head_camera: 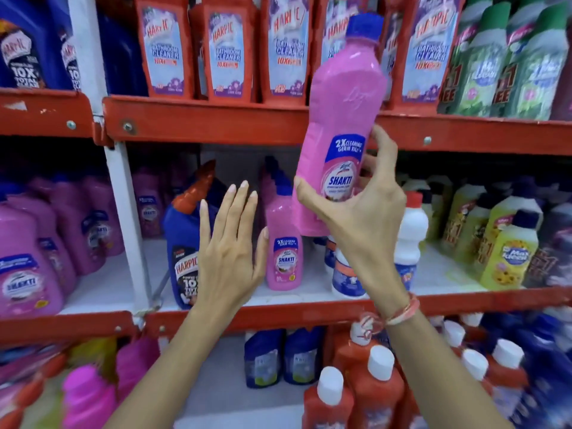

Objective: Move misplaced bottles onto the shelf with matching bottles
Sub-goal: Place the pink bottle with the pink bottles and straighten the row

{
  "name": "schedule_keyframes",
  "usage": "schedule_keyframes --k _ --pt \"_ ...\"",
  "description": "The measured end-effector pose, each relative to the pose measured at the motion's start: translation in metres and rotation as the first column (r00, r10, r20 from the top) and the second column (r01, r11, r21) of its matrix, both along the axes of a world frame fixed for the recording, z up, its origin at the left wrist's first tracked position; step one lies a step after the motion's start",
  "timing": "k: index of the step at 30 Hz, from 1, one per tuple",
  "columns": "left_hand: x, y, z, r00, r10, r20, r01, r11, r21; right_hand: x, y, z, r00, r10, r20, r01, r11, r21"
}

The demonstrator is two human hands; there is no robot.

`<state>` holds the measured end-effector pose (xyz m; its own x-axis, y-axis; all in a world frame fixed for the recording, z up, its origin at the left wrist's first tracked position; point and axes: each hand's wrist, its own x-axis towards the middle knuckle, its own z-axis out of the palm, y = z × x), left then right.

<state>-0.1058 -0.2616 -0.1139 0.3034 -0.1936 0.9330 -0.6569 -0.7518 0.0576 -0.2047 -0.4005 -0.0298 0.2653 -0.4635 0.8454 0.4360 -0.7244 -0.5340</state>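
My right hand (365,218) grips a tall pink Shakti bottle (343,97) with a blue cap by its lower part, upright and slightly tilted, in front of the red edge of the upper shelf (216,122). My left hand (230,246) is held up flat with fingers spread, holding nothing, just left of a smaller pink Shakti bottle (283,252) on the middle shelf (297,311). A blue Harpic bottle (182,243) with a red cap stands behind my left hand. More pink Shakti bottles (28,267) fill the middle shelf's left bay.
Red Harpic bathroom cleaner bottles (226,54) line the upper shelf, with green-capped bottles (526,63) to their right. White bottles (408,243) and yellow bottles (507,255) stand on the middle shelf's right. Red bottles with white caps (374,394) and blue bottles fill the bottom shelf.
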Motion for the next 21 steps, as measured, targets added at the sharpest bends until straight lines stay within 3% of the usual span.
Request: schedule_keyframes --k 9,21 --pt "0.002 0.000 -0.066 0.985 -0.003 -0.171 0.023 0.994 0.111 0.034 -0.001 -0.092 0.989 0.030 -0.142 -0.027 0.999 0.026" --pt "0.012 -0.004 -0.108 0.958 -0.018 -0.285 0.063 0.987 0.150 0.071 -0.004 -0.146 0.954 -0.028 -0.299 0.036 0.999 0.022"
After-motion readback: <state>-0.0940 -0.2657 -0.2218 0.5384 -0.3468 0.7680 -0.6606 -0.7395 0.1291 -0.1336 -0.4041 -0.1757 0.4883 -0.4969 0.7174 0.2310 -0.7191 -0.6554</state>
